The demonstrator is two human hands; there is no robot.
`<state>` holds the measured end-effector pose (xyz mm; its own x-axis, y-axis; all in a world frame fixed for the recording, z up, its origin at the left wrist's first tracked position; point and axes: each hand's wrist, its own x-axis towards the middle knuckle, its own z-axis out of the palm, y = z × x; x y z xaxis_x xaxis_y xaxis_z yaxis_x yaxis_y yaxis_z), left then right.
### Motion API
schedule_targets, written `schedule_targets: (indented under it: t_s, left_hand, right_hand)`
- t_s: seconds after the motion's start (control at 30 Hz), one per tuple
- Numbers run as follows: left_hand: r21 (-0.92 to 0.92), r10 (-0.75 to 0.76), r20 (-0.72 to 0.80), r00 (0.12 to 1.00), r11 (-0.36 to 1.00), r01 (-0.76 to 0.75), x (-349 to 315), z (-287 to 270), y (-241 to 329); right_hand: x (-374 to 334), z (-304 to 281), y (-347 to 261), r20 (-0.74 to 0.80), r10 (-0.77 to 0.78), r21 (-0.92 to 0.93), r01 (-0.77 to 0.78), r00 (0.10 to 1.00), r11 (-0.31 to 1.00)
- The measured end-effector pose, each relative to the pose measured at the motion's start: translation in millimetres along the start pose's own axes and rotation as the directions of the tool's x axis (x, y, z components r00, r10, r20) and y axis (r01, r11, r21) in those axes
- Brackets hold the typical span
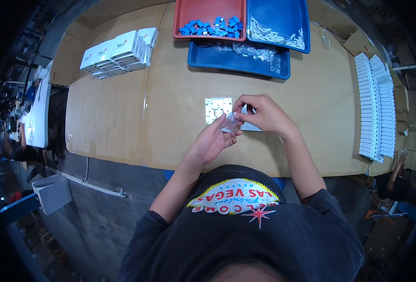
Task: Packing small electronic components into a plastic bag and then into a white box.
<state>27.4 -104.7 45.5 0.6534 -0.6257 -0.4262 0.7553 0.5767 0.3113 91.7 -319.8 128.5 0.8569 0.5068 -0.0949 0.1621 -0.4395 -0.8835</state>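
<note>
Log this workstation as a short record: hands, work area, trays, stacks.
Left hand: holds a small clear plastic bag between thumb and fingers
Right hand: pinches the bag's upper end
Under and beside hands: pale square plate; another flat pale piece, partly hidden by the right hand
Red tray: blue parts
Right blue tray: slim white parts
Nearer blue tray: clear packaging
Left stack: white boxes
Right stacks: white flat pieces, two rows
Surface: brown tabletop
</note>
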Motion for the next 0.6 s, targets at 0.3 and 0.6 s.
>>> schedule_targets:
  t_s: [0.3, 0.6]
  left_hand:
    - [0.044, 0.051, -0.038, 0.998, 0.998, -0.049, -6, 2, -2]
    - [0.037, 0.093, 0.024, 0.995, 0.995, -0.094, -4, 1, 0]
  right_hand:
    - [11, -2, 2, 0.192, -0.145, -0.108, 0.167, 0.971, 0.98]
    - [10, 6, 7, 0.389, -0.1, 0.152, 0.043, 0.916, 0.987]
